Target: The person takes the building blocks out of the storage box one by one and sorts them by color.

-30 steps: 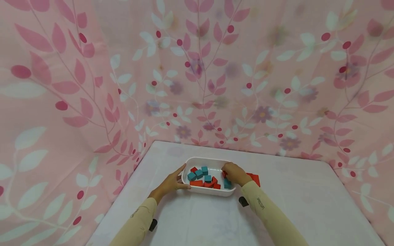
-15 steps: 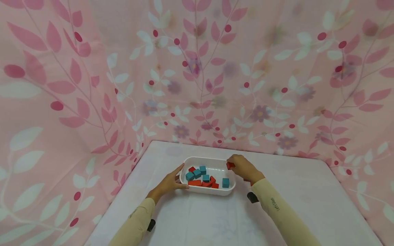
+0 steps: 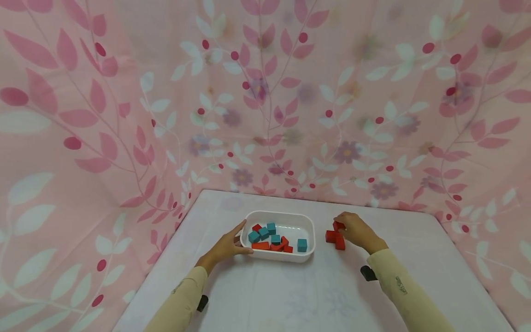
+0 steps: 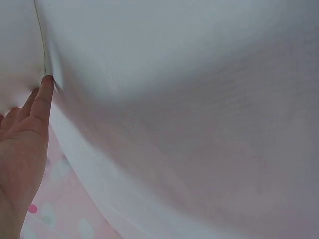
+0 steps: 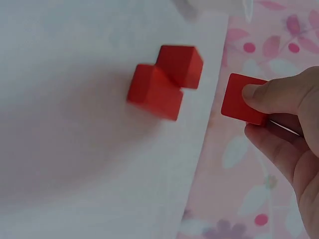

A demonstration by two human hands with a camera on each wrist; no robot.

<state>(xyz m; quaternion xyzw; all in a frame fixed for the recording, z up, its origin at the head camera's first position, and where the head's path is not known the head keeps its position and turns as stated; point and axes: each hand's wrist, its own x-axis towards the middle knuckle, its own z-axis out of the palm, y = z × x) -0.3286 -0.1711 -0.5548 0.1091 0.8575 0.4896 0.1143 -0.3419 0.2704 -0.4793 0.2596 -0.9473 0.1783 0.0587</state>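
Observation:
A white tray [image 3: 292, 233] holds several teal cubes [image 3: 302, 245] and red blocks [image 3: 260, 246]. My left hand [image 3: 226, 245] rests against the tray's left end, thumb along the front rim and straight fingers along the side. In the right wrist view, a red block [image 5: 237, 98] is pinched between the thumb and fingers of my right hand [image 5: 291, 117]. Two other red blocks, one [image 5: 182, 64] beside the other [image 5: 153, 94], lie on the table just right of the tray. The held block overlaps their far side in the head view.
The table [image 3: 274, 295] has a white cloth over it. Behind it and at both sides hangs a pink curtain [image 3: 311, 115] with leaves and flowers. A small black device [image 3: 368, 273] sits under the right wrist, and a similar device [image 3: 202, 303] under the left.
My right hand has carried the red block up from the tray's right end and over the rim, to the red blocks on the table. The left hand has stayed at the tray.

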